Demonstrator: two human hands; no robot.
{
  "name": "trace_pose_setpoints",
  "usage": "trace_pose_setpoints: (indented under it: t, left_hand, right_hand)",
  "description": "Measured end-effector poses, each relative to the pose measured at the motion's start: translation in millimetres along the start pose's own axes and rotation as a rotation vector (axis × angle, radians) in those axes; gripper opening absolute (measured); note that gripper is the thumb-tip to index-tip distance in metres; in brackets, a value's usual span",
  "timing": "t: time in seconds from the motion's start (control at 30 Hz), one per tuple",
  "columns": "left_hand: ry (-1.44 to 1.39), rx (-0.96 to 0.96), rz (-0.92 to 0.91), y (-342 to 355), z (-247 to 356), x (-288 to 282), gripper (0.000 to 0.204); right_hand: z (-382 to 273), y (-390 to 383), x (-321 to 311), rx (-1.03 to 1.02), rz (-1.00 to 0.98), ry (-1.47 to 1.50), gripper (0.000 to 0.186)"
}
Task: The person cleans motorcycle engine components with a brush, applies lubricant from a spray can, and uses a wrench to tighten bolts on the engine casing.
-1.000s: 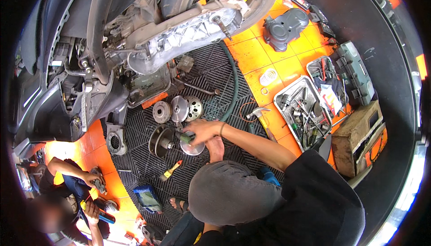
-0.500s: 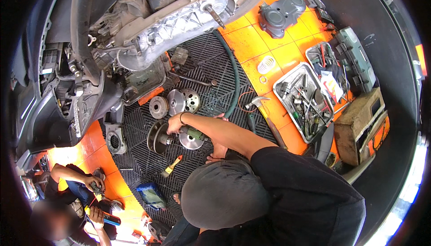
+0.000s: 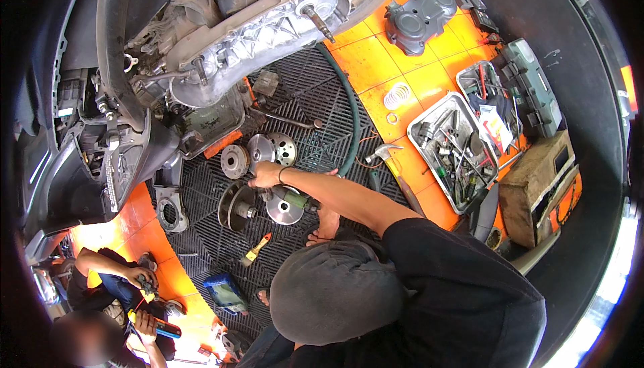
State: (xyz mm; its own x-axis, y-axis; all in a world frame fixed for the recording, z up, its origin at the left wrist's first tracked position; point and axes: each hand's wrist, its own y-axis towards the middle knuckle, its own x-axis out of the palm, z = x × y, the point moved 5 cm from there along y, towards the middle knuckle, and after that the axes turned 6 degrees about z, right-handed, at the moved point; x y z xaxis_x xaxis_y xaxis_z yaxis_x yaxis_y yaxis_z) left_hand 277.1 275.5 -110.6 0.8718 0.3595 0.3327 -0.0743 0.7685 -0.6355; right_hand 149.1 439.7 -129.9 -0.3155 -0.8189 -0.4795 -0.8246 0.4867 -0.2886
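Own hands: out of view, state untellable. Green tool (image 3: pixel 298 198) showing at four o'clock from co-worker's hand (image 3: pixel 266 175) (nearest, grip unclear), axis running ten-to-four.

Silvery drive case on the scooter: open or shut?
Open: the silvery case shows its ribbed interior uncovered, and a bare shaft sticks out.

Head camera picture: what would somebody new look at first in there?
Probably the bright orange floor tiles, glowing to the right of the black mat and at lower left. Next might be the big taken-apart scooter at upper left, its silver casing bare near the top. Then a grey cap at bottom centre, worn by a person whose hand is among round metal parts on the mat.
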Motion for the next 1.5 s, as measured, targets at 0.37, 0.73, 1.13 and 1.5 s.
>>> trace_pose_setpoints:
  t: [0.37, 0.73, 1.13, 1.5]
  left_hand:
    - [-0.09, -0.048, 0.023, 29, 20, 19, 0.058]
    - [0.262, -0.136, 0.038, 20, 39, 37, 0.081]
    - [0.699, -0.236, -0.201, -96, 88, -67, 0.047]
    - [0.8, -0.2, 0.167, -146, 156, -219, 0.05]
  right_hand:
    - [-7, -165, -113, -0.05, 0.895, -0.297, 0.059]
    - [50, -237, -65, 0.649, 1.139, 0.926, 0.087]
    - [171, -134, -199, 0.598, 1.026, 0.305, 0.089]
    - [125, -117, -268, 0.672, 0.984, -0.463, 0.055]
